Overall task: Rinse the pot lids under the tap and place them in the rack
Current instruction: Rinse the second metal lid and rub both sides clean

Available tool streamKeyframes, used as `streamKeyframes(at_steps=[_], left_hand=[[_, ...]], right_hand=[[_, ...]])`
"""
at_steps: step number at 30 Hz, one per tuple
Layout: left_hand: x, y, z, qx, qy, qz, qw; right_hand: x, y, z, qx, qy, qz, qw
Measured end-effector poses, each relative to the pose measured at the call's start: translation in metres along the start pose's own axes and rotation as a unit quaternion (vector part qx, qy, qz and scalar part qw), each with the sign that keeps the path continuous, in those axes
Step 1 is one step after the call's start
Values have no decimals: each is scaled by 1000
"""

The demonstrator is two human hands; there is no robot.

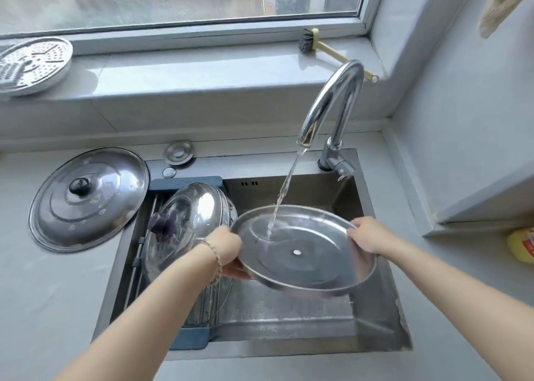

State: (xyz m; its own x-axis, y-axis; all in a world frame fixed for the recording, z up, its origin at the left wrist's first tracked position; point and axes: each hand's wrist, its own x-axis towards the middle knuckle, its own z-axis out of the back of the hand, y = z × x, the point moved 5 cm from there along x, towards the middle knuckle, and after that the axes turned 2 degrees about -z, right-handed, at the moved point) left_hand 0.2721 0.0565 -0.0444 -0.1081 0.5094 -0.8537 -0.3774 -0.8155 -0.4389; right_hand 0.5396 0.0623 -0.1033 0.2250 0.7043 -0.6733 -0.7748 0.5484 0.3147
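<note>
While water runs from the tap (332, 100), both hands hold a steel pot lid (303, 253) over the sink (289, 317), underside up and slightly tilted. Stream (284, 187) lands on the lid's inner face, left of its centre rivet. Left hand (228, 250) is clamped on the lid's left rim, fingers curled underneath; beaded bracelet (215, 255) on that wrist. Right hand (367, 236) grips the far right rim, fingers curled over the edge.

Rack (189, 341) has a blue frame and sits across the left part of the sink. A second lid (196, 213) with a purple knob leans in it, just beside the left hand; more steel shows under it, cannot tell what. A third lid (89, 198) with a dark knob lies on the grey counter (57, 294) left of the sink, dome up, apart from the rack.

Small round metal cap (178, 152) behind the sink. Perforated steamer plate (31, 66) and a brush (310, 42) on the windowsill. Yellow bottle (520, 245) at the right edge
</note>
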Motion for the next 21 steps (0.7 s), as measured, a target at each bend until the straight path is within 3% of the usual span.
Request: streamKeyframes(at_steps=[4,7,9,11,13,17,19,21], left_hand=[[26,31,-14,-31,-27,-24,999],[37,36,-22,-130,-20,-58,990],[36,30,-16,-209,-46,-90,973],[25,18,-1,-186,-87,-141,968],[6,5,16,-117,-118,-196,966],[-31,-21,37,-39,-150,-270,950],[-38,-29,38,-7,-156,-252,955],[-34,-34,30,32,-135,-216,966]], right_hand=[[-11,25,46,9,-171,75,982],[-31,52,68,16,-273,165,948],[-41,64,78,19,-322,217,921],[-41,67,81,40,-340,236,910],[-26,59,73,73,-314,206,924],[-8,49,23,45,-173,115,977],[-28,62,-4,65,-102,160,980],[-60,83,-30,137,24,251,958]])
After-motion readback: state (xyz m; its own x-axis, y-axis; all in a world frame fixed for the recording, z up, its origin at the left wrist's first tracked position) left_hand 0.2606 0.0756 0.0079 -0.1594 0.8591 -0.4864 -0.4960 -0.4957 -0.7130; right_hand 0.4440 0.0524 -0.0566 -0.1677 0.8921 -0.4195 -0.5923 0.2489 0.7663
